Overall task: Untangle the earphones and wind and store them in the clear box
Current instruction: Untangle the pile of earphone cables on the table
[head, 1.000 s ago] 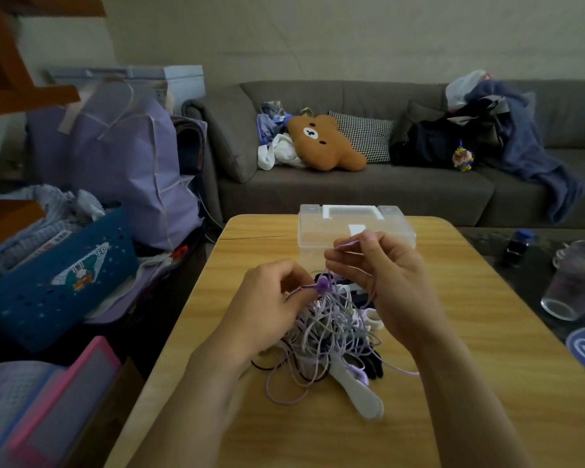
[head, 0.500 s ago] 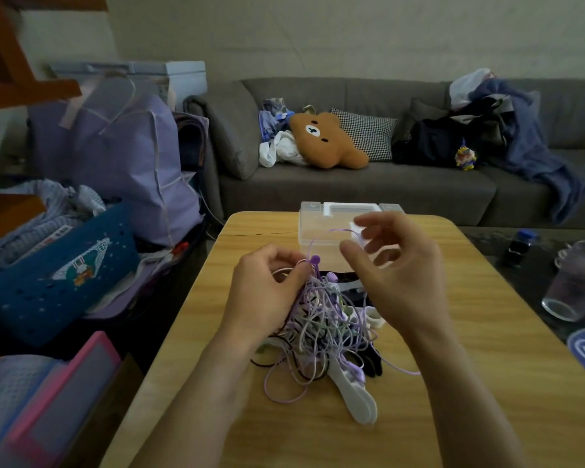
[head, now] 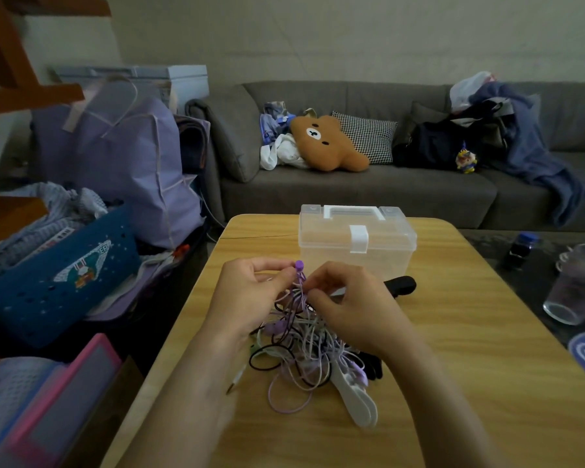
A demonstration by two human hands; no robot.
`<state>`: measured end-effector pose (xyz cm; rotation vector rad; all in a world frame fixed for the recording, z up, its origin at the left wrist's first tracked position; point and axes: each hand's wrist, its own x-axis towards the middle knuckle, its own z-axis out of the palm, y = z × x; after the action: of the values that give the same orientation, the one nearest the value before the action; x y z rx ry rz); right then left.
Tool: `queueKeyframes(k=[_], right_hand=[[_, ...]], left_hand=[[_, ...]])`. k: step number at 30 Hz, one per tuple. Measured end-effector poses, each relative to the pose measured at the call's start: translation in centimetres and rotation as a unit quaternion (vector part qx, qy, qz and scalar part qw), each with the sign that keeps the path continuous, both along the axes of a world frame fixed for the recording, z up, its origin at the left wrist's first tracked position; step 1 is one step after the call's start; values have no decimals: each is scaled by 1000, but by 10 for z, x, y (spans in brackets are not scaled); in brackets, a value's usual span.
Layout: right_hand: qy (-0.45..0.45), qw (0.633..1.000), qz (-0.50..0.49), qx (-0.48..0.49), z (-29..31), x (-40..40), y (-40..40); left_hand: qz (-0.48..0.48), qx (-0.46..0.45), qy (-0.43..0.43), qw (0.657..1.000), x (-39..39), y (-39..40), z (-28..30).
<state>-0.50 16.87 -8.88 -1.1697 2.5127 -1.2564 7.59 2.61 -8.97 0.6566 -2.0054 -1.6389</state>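
A tangle of earphones (head: pixel 301 349) with purple, white and black cords lies on the wooden table (head: pixel 453 383) between my hands. My left hand (head: pixel 247 298) pinches a purple cord just under a purple earbud (head: pixel 299 265) that sticks up. My right hand (head: pixel 348 298) is closed on cords at the top of the tangle, right beside the left fingers. The clear box (head: pixel 357 243) with a white latch and handle stands shut just behind my hands.
A white flat piece (head: pixel 358 400) and a black one (head: pixel 401 285) lie by the tangle. A glass jug (head: pixel 578 285) and a small bottle (head: pixel 520 248) stand to the right. A grey sofa is behind the table. Bags and baskets crowd the left.
My right hand has come down from in front of the box to the top of the tangle. The two hands are now close together on the cords.
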Motion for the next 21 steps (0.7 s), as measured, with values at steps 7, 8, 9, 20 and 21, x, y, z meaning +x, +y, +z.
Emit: queueKeyframes(k=[7,8,9,20,21], right_hand=[[5,998,-66,-16,-1,5,-1],[1,996,-80,-30,-1,5,-3],[-3,995,-89,-41,-2,6,-4],[-51,996,-35,-57,0,1,2],[-67,994,-34,-75,0,0,3]], left_hand=[[0,-37,6,999,0,3,-1],[-4,-38,9,999,1,4,0],[-8,-37,11,999,1,5,1],[14,-91,77,993,-1,-1,-3],[10,-97,77,992,-2,-2,-4]])
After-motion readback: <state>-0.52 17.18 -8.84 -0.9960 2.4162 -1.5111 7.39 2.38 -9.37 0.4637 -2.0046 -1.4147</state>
